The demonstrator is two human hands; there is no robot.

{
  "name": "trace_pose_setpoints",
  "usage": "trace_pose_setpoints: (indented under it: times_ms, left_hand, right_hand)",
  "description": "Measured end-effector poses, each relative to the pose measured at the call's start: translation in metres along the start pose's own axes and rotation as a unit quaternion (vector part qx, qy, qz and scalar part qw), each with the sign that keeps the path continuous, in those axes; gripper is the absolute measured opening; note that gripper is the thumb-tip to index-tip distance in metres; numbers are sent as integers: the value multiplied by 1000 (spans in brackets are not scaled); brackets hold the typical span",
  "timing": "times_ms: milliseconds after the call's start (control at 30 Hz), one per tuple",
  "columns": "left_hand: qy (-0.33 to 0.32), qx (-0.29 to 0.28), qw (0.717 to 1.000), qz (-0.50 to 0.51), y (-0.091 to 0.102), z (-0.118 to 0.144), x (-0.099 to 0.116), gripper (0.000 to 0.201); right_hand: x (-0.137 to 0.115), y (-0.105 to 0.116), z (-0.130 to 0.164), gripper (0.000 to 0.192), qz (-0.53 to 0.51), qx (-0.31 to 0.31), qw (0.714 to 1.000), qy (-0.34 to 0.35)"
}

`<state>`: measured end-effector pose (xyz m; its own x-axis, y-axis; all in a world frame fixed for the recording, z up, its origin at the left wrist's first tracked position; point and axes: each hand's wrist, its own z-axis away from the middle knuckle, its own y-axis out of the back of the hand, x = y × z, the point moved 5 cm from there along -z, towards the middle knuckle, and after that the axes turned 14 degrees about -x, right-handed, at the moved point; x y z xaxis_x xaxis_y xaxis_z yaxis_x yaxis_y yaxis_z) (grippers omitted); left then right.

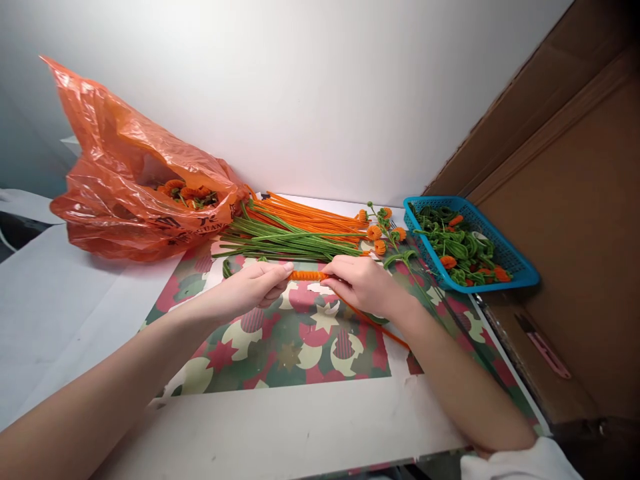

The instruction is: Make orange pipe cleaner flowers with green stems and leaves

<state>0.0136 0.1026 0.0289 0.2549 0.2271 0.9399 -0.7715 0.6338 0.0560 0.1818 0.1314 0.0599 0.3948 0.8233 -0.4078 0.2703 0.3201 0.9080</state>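
My left hand (257, 285) and my right hand (361, 283) meet at the centre of the view, over a patterned sheet (300, 347) of red, green and cream stars and circles that lies on the white surface (75, 320). Between them I hold an orange pipe cleaner (307, 275). Its short coiled stretch spans the gap between my two grips. My left grip is closed, thumb and forefinger pinched tight on the coil's left end. My right grip is also closed, fingers curled over the right end, and the straight tail of the pipe cleaner runs out under that hand toward 5 o'clock.

Just beyond my hands, at 12 o'clock, lies a bundle of green and orange pipe cleaners (295, 233), spread lengthwise. A few finished small orange flowers on green stems (383, 233) lie near its right end. At 10 o'clock an orange plastic bag (125, 180) lies on its side, more orange flowers showing in its mouth. At 2 o'clock a blue basket (520, 273) holds curled green stems and orange pieces. A brown cardboard wall (575, 200) stands at 3 o'clock.
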Motion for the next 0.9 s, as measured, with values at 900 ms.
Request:
trace_pose_setpoints:
  times_ms: [900]
  left_hand:
    - [10, 53, 988, -145, 2, 5, 8, 47]
  right_hand:
    - [-7, -5, 1, 21, 76, -19, 997, 19]
